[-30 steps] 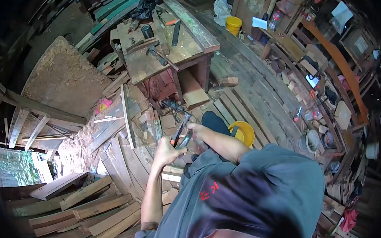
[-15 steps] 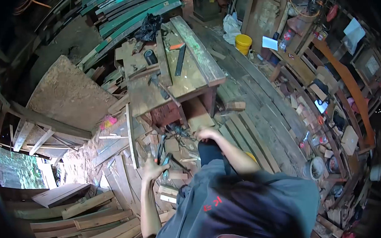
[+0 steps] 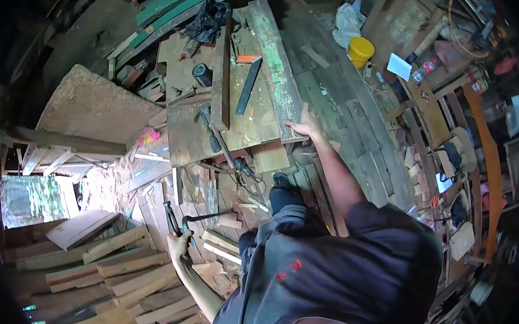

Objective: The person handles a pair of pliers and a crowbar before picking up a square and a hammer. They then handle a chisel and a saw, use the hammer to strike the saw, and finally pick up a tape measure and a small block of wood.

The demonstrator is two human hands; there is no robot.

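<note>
My right hand (image 3: 306, 124) grips the near end of a thick plank (image 3: 277, 70) with worn green paint, its thumb over the top edge. The plank lies along the right side of a wooden workbench (image 3: 248, 129). My left hand (image 3: 180, 246) is closed on two dark tools, low on the left, away from the bench. One looks like pincers (image 3: 170, 215); the other is a thin dark bar (image 3: 206, 216) with a bent end. On the bench lie a hammer (image 3: 210, 129), a try square (image 3: 249, 85) with an orange stock, and a narrower beam (image 3: 222, 80).
A black cylinder (image 3: 203, 74) and black plastic bag (image 3: 209, 22) sit on the bench. Timber offcuts (image 3: 125, 264) are stacked at lower left. Scraps and a dark cord (image 3: 255, 189) lie below the bench. A yellow bucket (image 3: 361, 51) and cluttered shelving (image 3: 430, 114) stand right.
My right hand has moved from near my knee up to the plank's end and taken hold of it. My left hand has moved down and left with the tools. The view has shifted.
</note>
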